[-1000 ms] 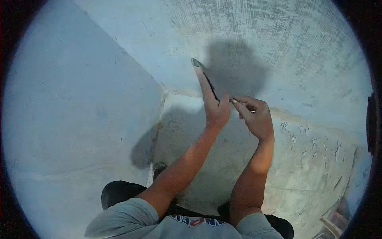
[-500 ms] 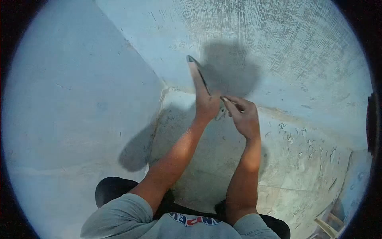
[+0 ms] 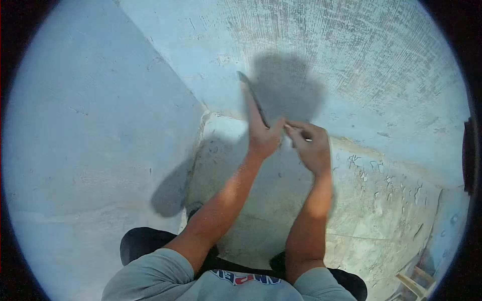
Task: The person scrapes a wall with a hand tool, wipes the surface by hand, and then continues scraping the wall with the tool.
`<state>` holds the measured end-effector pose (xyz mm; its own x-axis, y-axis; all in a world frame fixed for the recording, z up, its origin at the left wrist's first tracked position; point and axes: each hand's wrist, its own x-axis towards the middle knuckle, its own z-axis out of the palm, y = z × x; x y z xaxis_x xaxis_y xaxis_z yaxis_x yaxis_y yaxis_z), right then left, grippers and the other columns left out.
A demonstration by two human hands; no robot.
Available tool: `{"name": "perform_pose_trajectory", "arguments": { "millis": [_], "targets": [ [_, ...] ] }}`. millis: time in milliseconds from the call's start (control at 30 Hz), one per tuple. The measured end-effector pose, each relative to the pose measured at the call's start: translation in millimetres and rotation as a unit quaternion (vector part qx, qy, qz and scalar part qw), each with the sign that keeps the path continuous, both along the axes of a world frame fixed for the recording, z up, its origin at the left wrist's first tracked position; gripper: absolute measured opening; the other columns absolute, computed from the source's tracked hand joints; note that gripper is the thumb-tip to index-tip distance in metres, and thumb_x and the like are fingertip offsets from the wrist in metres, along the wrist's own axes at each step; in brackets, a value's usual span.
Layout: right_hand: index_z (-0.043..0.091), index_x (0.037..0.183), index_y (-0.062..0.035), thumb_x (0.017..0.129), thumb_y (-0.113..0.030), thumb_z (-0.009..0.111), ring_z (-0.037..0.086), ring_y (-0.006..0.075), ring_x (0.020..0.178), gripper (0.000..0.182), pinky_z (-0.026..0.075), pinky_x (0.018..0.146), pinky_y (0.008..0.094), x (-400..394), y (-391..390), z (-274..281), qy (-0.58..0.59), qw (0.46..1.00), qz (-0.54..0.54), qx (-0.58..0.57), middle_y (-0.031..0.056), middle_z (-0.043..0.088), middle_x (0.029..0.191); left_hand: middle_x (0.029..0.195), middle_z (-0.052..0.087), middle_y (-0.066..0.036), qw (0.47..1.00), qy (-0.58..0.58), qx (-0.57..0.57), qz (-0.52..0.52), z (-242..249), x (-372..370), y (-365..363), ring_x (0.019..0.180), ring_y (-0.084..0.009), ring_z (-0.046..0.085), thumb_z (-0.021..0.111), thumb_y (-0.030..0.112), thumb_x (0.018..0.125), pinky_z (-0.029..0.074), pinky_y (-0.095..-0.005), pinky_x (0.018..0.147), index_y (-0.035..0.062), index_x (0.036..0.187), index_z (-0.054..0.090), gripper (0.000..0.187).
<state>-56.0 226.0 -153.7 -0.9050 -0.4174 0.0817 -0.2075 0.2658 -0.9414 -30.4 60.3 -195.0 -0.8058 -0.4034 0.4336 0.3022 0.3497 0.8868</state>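
My left hand [image 3: 262, 136] is held out ahead of me, fingers stretched along a thin, flat thing with a dark edge [image 3: 257, 104]. Seen nearly edge-on, it has a grey-green tip [image 3: 241, 76] that shows past the fingertips; its kind cannot be made out. My right hand [image 3: 312, 145] is closed in a pinch beside the left thumb, and the two hands meet or nearly meet there. Whatever sits in the pinch is too small and blurred to name. Both hands are slightly smeared by motion.
Pale blue walls [image 3: 100, 120] meet in a corner ahead, the far one [image 3: 371, 65] bearing rough grey streaks. Below lies a worn, stained floor [image 3: 366, 210] with peeling patches. At the lower right stands a light wooden frame [image 3: 414, 285]. My dark-clothed knees [image 3: 143, 243] are bent beneath me.
Both hands have shifted slightly, the right fingers now a little higher against the left thumb. A small pale loop seen below the hands earlier no longer shows clearly.
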Motion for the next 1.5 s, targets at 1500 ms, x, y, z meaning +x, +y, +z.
{"name": "perform_pose_trajectory", "arguments": {
  "millis": [1500],
  "targets": [
    [0.083, 0.112, -0.001, 0.097, -0.019, 0.083, 0.075, 0.0182, 0.078, 0.024, 0.058, 0.071, 0.0301, -15.0, 1.0, 19.5, -0.121, 0.99, -0.045, 0.061, 0.0136, 0.082, 0.098, 0.179, 0.001, -0.029, 0.999, 0.036, -0.01, -0.034, 5.8, 1.4, -17.3, 0.166, -0.0372, 0.008, 0.056, 0.04, 0.111, 0.011, -0.0493, 0.134, -0.0027, 0.171, -0.014, 0.101]
  ]
}}
